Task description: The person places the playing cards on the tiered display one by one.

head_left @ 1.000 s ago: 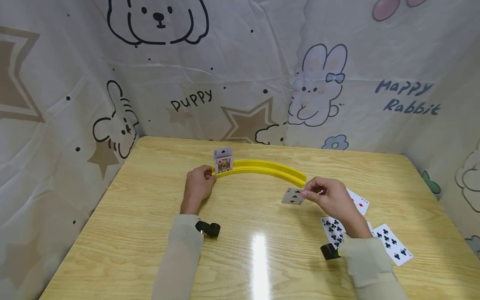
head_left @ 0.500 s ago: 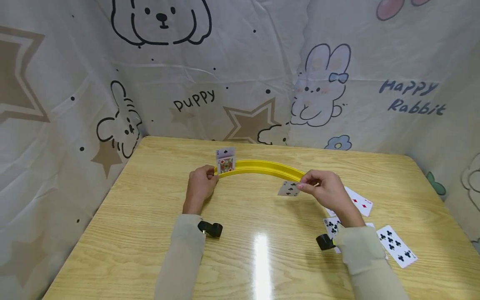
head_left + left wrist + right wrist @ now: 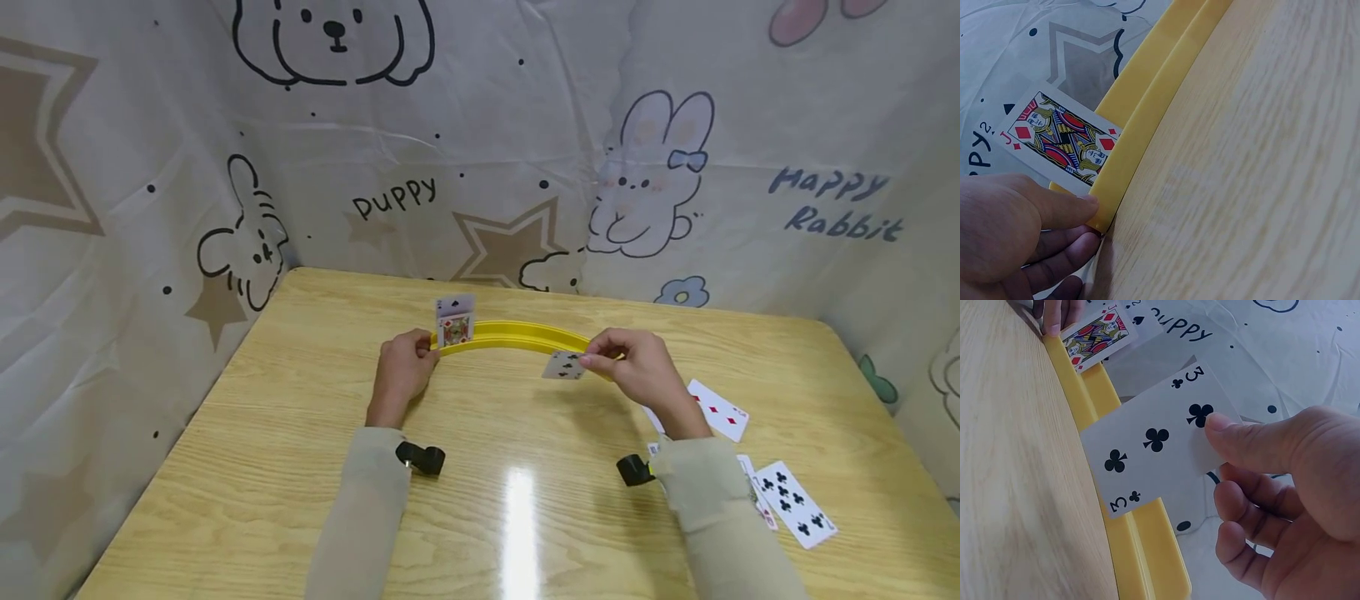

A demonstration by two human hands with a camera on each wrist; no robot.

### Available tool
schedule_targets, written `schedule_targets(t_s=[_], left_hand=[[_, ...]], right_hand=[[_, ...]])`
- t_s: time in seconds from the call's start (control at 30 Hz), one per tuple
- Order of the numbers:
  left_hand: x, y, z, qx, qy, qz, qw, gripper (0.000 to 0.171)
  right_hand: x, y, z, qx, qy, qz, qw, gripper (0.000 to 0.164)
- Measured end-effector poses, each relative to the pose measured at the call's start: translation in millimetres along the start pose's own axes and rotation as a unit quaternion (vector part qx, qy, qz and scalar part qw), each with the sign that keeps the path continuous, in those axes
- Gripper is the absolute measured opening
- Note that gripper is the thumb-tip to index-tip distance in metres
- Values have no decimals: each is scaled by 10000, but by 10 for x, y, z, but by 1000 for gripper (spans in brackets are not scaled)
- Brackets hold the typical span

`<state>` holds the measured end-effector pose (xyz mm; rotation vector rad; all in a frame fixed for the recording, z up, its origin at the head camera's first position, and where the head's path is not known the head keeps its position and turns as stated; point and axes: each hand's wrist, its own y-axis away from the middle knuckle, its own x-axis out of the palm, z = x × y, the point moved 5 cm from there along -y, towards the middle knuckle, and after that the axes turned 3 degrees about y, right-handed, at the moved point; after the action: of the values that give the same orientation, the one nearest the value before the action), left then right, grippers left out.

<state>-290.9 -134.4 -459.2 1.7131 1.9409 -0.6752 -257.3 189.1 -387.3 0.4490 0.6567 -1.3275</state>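
Note:
A curved yellow card holder [image 3: 517,335] lies across the table. My left hand [image 3: 405,367] pinches its left end between thumb and fingers, as the left wrist view shows close up. Beside that hand, a jack of diamonds [image 3: 1063,137] stands in the holder, with a two of spades [image 3: 456,304] rising behind it. My right hand [image 3: 637,371] pinches a three of clubs [image 3: 1154,437] by one edge, thumb on its face. In the right wrist view this card overlaps the right part of the holder, its lower edge close over the groove.
Several cards lie face up at the right, among them a seven of clubs [image 3: 797,504] and a diamond card [image 3: 718,410]; my right sleeve [image 3: 720,500] covers part of them. A printed cloth [image 3: 480,150] hangs behind the wooden table [image 3: 300,517].
My right hand has moved left and away from me with the three of clubs, from beside the holder's right end to over it. My left hand keeps its grip on the left end.

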Motion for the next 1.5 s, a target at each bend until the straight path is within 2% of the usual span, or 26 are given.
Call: schedule_targets(t_s=[0.2, 0.7, 1.2, 1.37, 1.5], left_hand=[[5, -14, -9, -24, 55, 70, 10000, 32], [-47, -24, 11, -20, 0, -82, 10000, 34], [-57, -10, -7, 23, 61, -123, 9999, 31], [-11, 6, 19, -13, 85, 17, 10000, 32], [-6, 15, 20, 8, 105, -19, 9999, 31]], right_hand=[[19, -116, 83, -155, 112, -88, 9998, 9], [137, -412, 317, -555, 165, -17, 9983, 7], [222, -665, 412, -517, 19, -29, 9987, 8], [260, -686, 367, -271, -3, -20, 9996, 8], [286, -712, 362, -202, -44, 26, 9998, 9]])
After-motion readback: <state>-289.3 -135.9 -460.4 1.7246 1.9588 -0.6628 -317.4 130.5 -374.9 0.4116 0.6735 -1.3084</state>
